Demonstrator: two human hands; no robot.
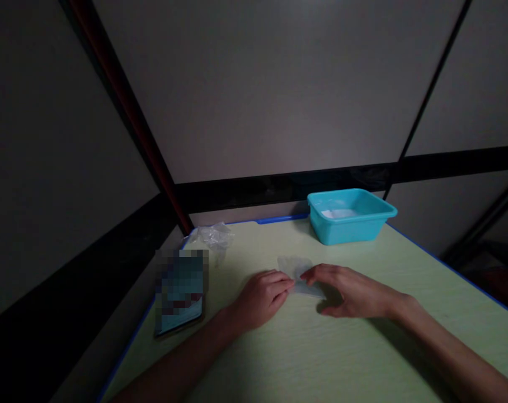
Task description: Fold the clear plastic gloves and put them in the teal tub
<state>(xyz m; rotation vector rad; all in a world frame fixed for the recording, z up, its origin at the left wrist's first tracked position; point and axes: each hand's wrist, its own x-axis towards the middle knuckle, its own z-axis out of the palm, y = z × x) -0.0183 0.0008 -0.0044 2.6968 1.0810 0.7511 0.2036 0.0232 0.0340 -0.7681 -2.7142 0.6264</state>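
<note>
A small clear plastic sheet or bag [295,267] lies flat on the pale green table [363,347]. My left hand [263,296] rests on the table with its fingers curled, the fingertips pinching the sheet's near left edge. My right hand [347,291] comes in from the right, its thumb and fingers pinched on the sheet's near right edge. The two hands almost meet over the sheet.
A turquoise plastic tub [349,215] with something white inside stands at the back of the table. Crumpled clear plastic [212,236] lies at the back left corner. A phone [180,302] lies by the left edge. Grey partition walls enclose the table.
</note>
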